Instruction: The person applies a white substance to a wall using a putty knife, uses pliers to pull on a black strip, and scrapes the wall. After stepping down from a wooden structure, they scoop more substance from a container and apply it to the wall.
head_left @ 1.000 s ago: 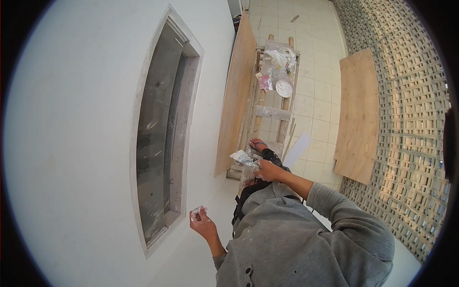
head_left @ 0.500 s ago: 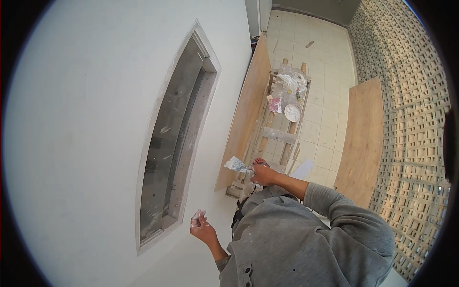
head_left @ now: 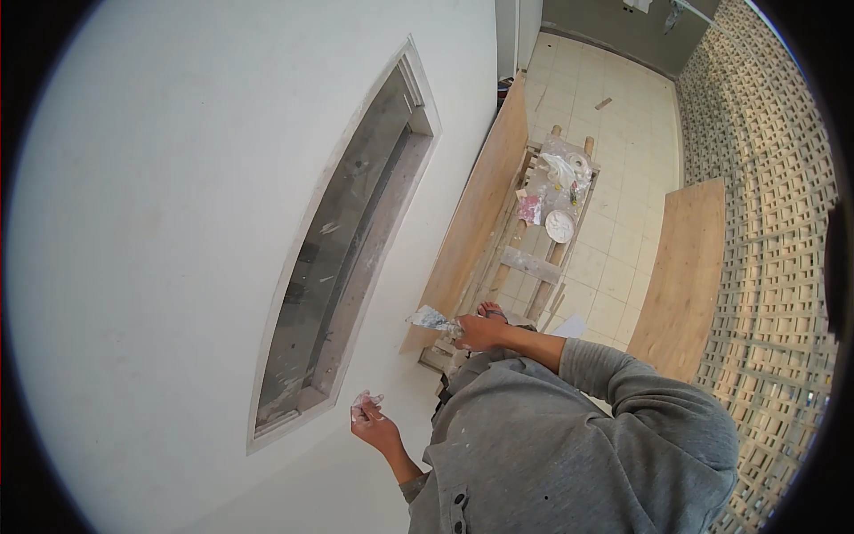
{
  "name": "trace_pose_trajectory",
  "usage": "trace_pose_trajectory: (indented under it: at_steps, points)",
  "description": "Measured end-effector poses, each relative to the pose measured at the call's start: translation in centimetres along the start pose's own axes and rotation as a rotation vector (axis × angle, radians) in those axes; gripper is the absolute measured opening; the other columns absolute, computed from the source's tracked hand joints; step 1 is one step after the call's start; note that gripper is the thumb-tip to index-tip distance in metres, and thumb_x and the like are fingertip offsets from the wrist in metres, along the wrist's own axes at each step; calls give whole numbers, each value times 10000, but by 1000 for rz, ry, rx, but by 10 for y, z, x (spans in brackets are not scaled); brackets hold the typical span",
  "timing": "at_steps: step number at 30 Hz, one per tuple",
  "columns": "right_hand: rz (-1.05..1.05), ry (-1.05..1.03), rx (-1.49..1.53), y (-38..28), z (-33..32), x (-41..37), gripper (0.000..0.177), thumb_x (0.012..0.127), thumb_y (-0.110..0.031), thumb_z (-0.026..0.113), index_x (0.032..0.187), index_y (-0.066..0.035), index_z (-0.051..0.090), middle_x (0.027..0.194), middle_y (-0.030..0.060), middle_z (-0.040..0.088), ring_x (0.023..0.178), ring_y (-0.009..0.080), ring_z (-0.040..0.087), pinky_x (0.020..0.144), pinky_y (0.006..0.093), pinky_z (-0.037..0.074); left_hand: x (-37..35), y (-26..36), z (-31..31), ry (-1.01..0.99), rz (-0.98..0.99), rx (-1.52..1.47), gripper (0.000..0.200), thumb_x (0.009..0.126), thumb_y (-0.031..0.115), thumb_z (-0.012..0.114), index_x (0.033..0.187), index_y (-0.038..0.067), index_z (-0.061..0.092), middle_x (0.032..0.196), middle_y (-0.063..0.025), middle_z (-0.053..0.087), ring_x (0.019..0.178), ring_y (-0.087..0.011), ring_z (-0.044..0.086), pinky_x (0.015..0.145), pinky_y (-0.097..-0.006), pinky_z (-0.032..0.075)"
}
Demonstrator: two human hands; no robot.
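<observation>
My right hand (head_left: 480,333) is closed around the handle of a putty knife (head_left: 432,319), held in front of my body. Its wide blade is smeared with white paste and points left toward the white wall (head_left: 178,222). My left hand (head_left: 374,427) is lower and further left, beside the wall below the window. Its fingers are bent together and coated in white. A small whitish-pink thing shows at the fingertips, too small to name. Neither hand touches the wall.
A recessed window (head_left: 342,240) is set in the wall. Below me a wooden scaffold (head_left: 532,265) carries a bowl of white paste (head_left: 559,226) and a plastic sheet (head_left: 556,169). Plywood boards (head_left: 680,276) lean at both sides. A lattice block wall (head_left: 774,222) stands right.
The view has turned, so the window top and the scaffold sit further right. My right hand and the putty knife have shifted slightly left; my left hand stays nearly in place.
</observation>
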State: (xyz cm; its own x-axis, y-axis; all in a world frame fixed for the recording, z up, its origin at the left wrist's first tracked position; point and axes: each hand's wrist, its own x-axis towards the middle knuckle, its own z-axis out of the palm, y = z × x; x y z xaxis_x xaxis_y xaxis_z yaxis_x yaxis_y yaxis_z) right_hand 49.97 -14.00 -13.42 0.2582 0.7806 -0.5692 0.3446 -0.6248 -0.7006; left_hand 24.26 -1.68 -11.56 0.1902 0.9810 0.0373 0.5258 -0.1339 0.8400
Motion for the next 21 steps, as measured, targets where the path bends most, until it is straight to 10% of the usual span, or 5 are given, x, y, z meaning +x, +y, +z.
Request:
trace_pose_trajectory:
  at_steps: [13,18,21]
  points:
    - [5,97,372,56,55,7,381,927,-309,562,986,65,605,834,262,650,825,401,646,723,476,476,-18,-7,22,-283,-28,90,414,1021,269,441,729,-24,464,623,-76,481,589,-177,452,584,-337,391]
    - [-54,611,368,89,119,-40,302,899,-211,643,1068,38,618,776,125,653,666,262,619,620,359,488,16,-33,27,-613,62,55,232,956,129,596,791,-30,561,720,-85,615,694,-127,559,673,-279,487]
    - [294,430,771,80,106,-78,320,843,-108,689,1127,22,617,785,60,629,639,152,572,585,304,473,37,-41,36,-616,126,22,192,939,112,623,823,-38,590,751,-83,638,707,-141,577,712,-294,506]
